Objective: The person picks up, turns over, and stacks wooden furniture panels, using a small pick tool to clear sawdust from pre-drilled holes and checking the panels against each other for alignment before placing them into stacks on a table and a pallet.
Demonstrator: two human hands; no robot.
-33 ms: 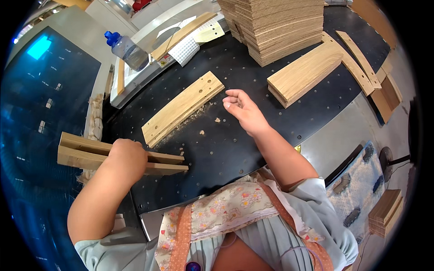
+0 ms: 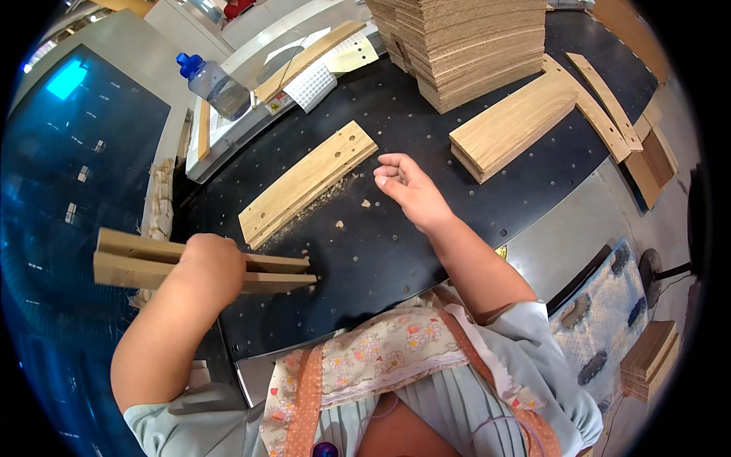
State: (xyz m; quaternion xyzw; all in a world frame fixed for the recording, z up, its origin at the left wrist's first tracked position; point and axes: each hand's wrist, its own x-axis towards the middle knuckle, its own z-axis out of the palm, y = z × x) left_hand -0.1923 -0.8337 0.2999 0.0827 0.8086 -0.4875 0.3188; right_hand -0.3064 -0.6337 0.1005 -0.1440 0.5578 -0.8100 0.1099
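2 wooden slats [image 2: 145,263] gripped in left hand [image 2: 217,266], fingers wrapped round them, jutting past table's [image 2: 426,244] left edge. Right hand [image 2: 411,190] loosely curled, holding nothing, over bare dark surface amid wood crumbs [image 2: 339,225]. Drilled plank [image 2: 308,183] just beyond. Board stack [image 2: 464,46] at far edge.

The left hand [image 2: 215,266] covers the middle of the two wooden strips [image 2: 137,263] it grips, hiding its fingers. Far beyond the right hand [image 2: 411,190], the stack of boards [image 2: 464,46] is cut off by the top edge, and the crumbs [image 2: 339,224] beside that hand are too small to identify.
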